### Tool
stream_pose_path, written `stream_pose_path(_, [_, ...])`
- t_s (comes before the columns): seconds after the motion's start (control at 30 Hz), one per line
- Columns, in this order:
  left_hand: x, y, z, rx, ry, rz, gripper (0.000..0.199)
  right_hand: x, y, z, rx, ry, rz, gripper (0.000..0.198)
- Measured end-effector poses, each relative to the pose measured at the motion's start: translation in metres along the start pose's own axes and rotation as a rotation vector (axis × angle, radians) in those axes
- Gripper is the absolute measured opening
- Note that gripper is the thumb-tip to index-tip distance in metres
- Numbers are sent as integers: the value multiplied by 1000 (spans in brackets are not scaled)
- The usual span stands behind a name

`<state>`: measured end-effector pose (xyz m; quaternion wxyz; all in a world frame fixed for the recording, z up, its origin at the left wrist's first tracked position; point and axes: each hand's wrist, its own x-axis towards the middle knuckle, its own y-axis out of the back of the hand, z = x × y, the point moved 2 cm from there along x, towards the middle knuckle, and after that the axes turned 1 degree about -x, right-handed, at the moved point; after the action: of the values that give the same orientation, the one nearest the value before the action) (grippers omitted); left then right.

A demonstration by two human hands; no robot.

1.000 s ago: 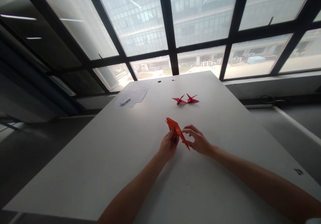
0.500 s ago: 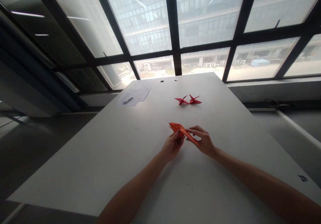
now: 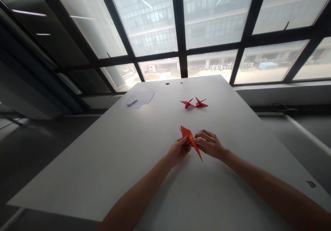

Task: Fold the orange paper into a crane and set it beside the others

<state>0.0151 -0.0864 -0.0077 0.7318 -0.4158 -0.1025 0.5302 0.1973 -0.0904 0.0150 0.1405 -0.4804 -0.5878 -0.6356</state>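
Between my two hands is an orange origami crane (image 3: 191, 139), a folded paper piece with a long point slanting down to the right and shorter points at the top left. My left hand (image 3: 179, 150) pinches its near left side, thumb on top and fingers curled beneath. Bent fingers of my right hand (image 3: 210, 144) meet the paper's right edge; the thumb is partly hidden behind the fold. Farther back, a red origami crane (image 3: 188, 103) stands beside a second red origami crane (image 3: 201, 103), their tips close together.
The white table (image 3: 124, 148) reaches toward tall, dark-framed windows. Printed sheets of paper (image 3: 144, 97) lie at its far left, with a small whitish tube-like item (image 3: 132, 102) on them. A small dark mark (image 3: 311, 184) shows near the right edge.
The orange crane has turned, so its long point now aims more steeply toward me. My right fingers have shifted from that point up along its right edge. My left hand keeps its pinch.
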Motion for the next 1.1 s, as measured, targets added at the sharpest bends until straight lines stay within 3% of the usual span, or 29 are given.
stream_pose_path(0.23, [-4,-5,-3,0,-4,-11,17,2,5,-5,13,94,56,11])
stream_pose_path(0.37, [-3,-3,-3,-29,-37,7,16,2,5,-3,32,72,3,16])
stream_pose_path(0.63, [-1,0,-2,5,-139,37,31,2,1,-3,4,62,-54,18])
stream_pose_path(1.1, [-6,-5,4,46,-134,18,34,1,1,-1,39,60,-66,18])
